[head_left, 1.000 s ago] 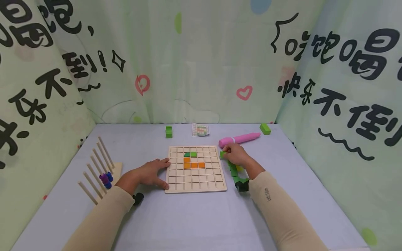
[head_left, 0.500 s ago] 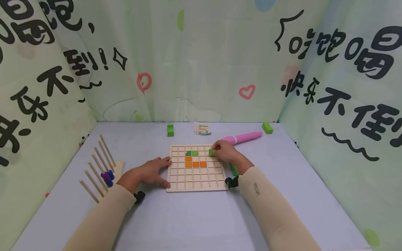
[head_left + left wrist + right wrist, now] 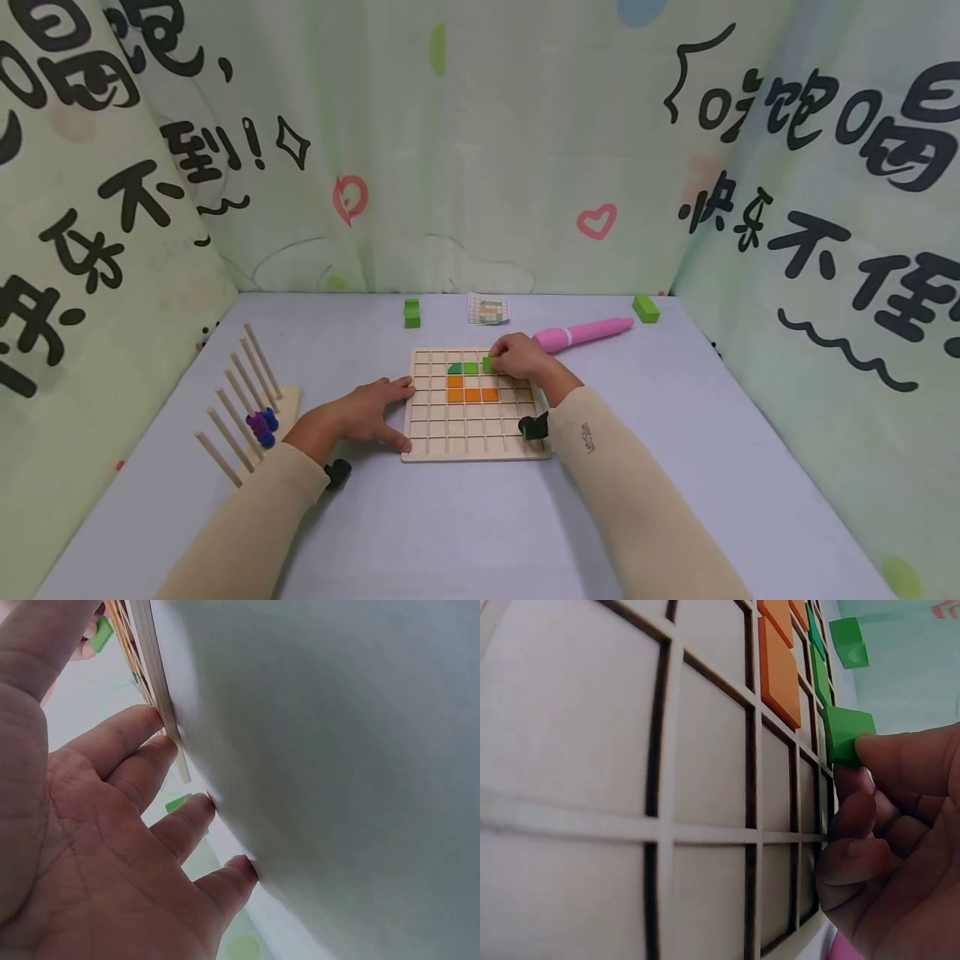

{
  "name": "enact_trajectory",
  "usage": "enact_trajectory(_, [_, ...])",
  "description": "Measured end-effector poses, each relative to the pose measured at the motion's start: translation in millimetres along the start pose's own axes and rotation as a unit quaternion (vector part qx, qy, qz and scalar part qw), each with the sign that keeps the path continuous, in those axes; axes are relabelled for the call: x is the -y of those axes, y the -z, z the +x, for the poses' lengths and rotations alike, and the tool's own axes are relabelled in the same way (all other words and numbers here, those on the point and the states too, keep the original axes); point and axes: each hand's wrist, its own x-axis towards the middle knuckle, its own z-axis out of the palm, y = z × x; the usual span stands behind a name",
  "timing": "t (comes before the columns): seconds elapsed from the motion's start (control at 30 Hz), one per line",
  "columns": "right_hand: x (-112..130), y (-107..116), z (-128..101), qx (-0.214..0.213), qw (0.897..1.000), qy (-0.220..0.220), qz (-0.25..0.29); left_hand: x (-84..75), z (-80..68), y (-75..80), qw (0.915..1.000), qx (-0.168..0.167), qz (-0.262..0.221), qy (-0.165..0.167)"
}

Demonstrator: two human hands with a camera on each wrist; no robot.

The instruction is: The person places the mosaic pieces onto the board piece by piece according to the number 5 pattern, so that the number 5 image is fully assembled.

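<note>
My right hand pinches a green square tile between thumb and finger, close over the wooden grid board. In the head view this tile sits just right of a light green tile and a dark green tile with a rounded corner, both in the grid. Orange tiles fill several cells below them. My left hand is spread at the board's left edge, and in the left wrist view its fingertips touch the board's side.
A pegged wooden stand with blue and purple beads is at the left. Behind the board are green blocks, a printed pattern card and a pink pen-shaped object. Another green block lies at the back right.
My right hand has carried the green tile from the board's right side leftward over the grid, up beside the light green tile. The left hand has stayed at the board's edge.
</note>
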Motion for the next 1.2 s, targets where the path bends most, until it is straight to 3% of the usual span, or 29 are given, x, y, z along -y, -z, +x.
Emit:
enact_trajectory(0.3, [6.0,-0.7,2.7,0.000,1.000,-0.022,-0.015,-0.3,-0.2,1.5,1.0000,-0.005,0.002,-0.004])
enact_trajectory(0.67, [10.3,-7.2,1.8,-0.019,0.996,0.008,-0.090,-2.8,-1.6,2.3,1.0000,-0.002,0.003,0.003])
enact_trajectory(1.0, [11.3,-11.3,2.4,-0.019,0.995,-0.006,-0.097,-1.8,-1.7,1.4,1.0000,-0.005,0.006,0.003])
enact_trajectory(1.2, [6.8,-7.8,-5.0,-0.016,0.996,0.024,-0.086,-0.5,-2.7,0.1,1.0000,-0.005,0.004,0.004])
